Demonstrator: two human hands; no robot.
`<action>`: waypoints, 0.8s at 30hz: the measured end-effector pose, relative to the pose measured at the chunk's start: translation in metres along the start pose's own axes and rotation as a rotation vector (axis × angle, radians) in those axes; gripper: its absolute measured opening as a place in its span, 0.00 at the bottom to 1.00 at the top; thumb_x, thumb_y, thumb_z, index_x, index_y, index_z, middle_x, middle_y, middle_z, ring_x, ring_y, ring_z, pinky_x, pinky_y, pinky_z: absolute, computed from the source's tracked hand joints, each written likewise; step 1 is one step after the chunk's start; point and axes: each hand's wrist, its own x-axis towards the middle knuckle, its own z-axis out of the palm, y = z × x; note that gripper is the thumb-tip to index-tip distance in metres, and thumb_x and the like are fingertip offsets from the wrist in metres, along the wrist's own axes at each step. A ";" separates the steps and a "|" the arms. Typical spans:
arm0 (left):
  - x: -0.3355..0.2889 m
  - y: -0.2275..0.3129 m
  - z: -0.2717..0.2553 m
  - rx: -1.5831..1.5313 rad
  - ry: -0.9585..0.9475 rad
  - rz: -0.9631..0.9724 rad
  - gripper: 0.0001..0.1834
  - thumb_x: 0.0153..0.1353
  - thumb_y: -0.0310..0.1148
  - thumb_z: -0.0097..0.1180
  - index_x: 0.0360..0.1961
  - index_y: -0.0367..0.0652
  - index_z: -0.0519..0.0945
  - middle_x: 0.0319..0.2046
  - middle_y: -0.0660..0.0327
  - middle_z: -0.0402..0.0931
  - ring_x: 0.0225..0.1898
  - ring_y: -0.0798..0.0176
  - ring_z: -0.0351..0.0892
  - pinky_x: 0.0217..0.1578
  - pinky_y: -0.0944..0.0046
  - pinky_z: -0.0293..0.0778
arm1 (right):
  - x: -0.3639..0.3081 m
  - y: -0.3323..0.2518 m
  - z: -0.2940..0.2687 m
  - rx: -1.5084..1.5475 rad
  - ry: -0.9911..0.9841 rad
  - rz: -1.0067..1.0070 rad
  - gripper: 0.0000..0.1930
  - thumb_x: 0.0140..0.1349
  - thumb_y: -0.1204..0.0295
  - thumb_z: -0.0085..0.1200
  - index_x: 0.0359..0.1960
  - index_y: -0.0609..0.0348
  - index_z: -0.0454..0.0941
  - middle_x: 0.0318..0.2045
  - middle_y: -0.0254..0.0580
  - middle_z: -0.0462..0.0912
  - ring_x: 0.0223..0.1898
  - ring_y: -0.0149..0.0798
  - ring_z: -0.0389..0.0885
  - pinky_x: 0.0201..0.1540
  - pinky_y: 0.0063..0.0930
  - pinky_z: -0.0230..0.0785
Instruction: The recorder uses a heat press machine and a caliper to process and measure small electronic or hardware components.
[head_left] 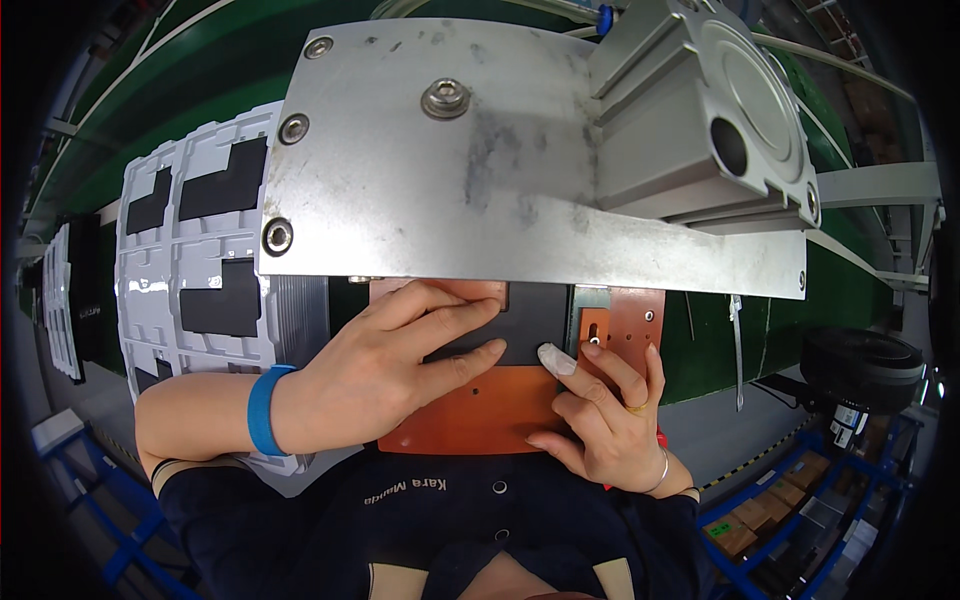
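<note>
A flat black piece (527, 335) lies on an orange-brown fixture plate (470, 412) in front of me, its far part hidden under a metal plate. My left hand (395, 355) reaches in from the left, fingers stretched out and resting on the black piece and the plate's left side. The right hand (607, 410) is spread at the plate's right side. A white cover wraps one of its fingertips, which touches the black piece's right edge. Another finger is beside a small slotted orange block (594, 328). Neither hand grips anything.
A thick metal plate (400, 180) with bolts overhangs the fixture, carrying a block-shaped cylinder (690, 130) at right. White moulded trays (150, 300) holding black L-shaped pieces (222, 310) stand at left on a green surface. Boxes (770, 500) sit on a blue rack at lower right.
</note>
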 end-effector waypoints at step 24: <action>-0.004 0.006 -0.005 0.130 -0.011 0.096 0.22 0.43 0.25 0.53 0.44 0.36 0.79 0.50 0.49 0.71 0.45 0.53 0.70 0.49 0.60 0.71 | 0.004 0.013 -0.013 0.305 0.165 0.003 0.16 0.49 0.60 0.64 0.36 0.55 0.78 0.53 0.44 0.76 0.55 0.47 0.70 0.63 0.46 0.51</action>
